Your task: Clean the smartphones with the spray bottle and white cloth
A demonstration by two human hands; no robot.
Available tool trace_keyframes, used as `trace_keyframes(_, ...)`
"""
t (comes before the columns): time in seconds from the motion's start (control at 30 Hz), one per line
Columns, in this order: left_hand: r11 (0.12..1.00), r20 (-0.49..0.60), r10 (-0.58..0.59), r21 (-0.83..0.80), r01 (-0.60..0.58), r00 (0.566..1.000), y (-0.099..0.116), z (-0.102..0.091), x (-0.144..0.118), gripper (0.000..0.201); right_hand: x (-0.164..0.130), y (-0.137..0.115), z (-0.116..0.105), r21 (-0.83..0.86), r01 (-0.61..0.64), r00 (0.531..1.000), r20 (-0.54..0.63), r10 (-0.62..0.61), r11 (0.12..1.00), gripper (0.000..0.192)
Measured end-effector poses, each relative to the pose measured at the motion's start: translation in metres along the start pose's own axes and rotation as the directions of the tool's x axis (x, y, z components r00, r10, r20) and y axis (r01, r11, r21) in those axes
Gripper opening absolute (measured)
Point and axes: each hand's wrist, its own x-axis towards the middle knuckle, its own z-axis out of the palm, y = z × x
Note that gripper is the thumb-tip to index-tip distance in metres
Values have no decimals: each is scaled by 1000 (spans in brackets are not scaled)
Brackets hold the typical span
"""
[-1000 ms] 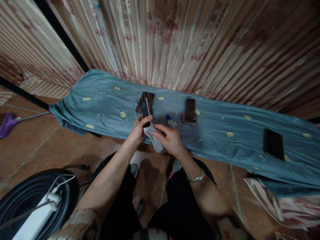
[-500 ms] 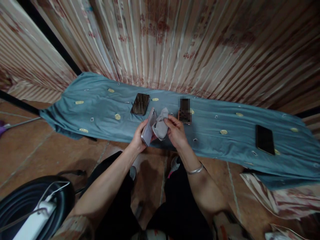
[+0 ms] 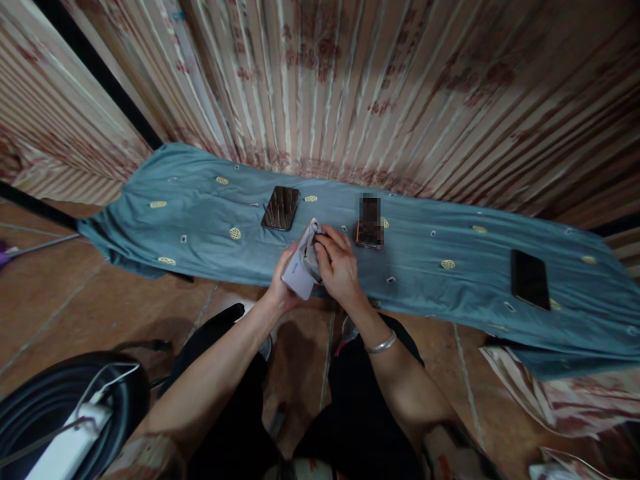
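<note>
My left hand (image 3: 283,279) is closed around the edges of a pale lilac smartphone (image 3: 299,280), its back turned up toward me. Against the upper part of that back, my right hand (image 3: 339,263) presses a grey cloth (image 3: 311,252), fingers bunched over it. The cloth covers the phone's camera end. Just beyond my hands a dark phone (image 3: 281,208) lies on the blue-green bedsheet (image 3: 210,247). To the right of my fingers rests another phone (image 3: 370,230), partly blurred by pixel blocks.
A third dark phone (image 3: 531,280) lies at the sheet's right end. A pleated patterned curtain (image 3: 320,87) hangs behind. On the tiled floor at lower left are a coiled black hose (image 3: 125,393) and a white power strip (image 3: 65,447). Folded fabric (image 3: 575,407) sits at lower right.
The phone has tilted so its back faces up. My right hand has moved left, bringing the cloth from beside the phone onto its back.
</note>
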Motion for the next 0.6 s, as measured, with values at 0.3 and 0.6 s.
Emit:
trace_keyframes(0.3,993,-29,119,-6,-119,992,3,-5,6,34,-8,-13,6,-11,162,986,46,-161,987,39)
trace_keyframes(0.6,998,1,60,31,-60,998,-2,1,-3,31,-2,-1,3,-10,79,996,41,-79,997,43)
